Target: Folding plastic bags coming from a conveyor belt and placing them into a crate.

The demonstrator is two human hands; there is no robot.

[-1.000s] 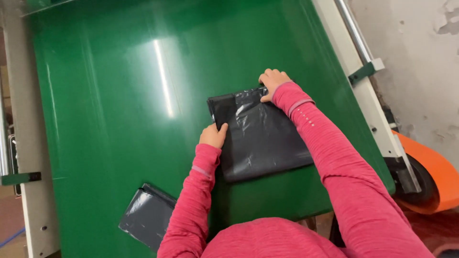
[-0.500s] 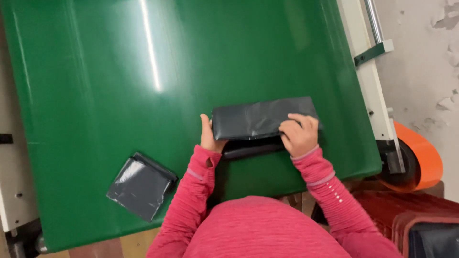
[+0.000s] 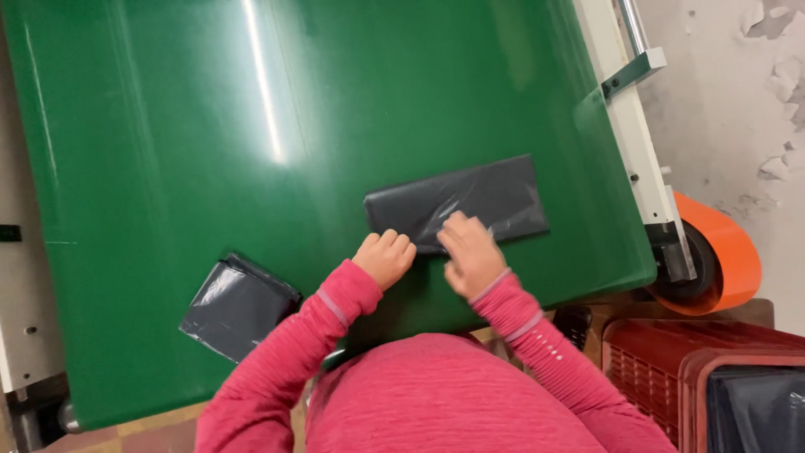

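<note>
Pressing both hands, left hand (image 3: 384, 256) curled, right hand (image 3: 470, 254) flat, along the folded dark bag's (image 3: 457, 203) near edge on the green counter (image 3: 210, 151), holding nothing, to crease it squarely

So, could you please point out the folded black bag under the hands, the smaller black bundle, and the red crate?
folded black bag (image 3: 495, 197), head view, on its flat upper face.
smaller black bundle (image 3: 237, 304), head view, on its glossy middle.
red crate (image 3: 650, 365), head view, on its slatted side wall.
</note>
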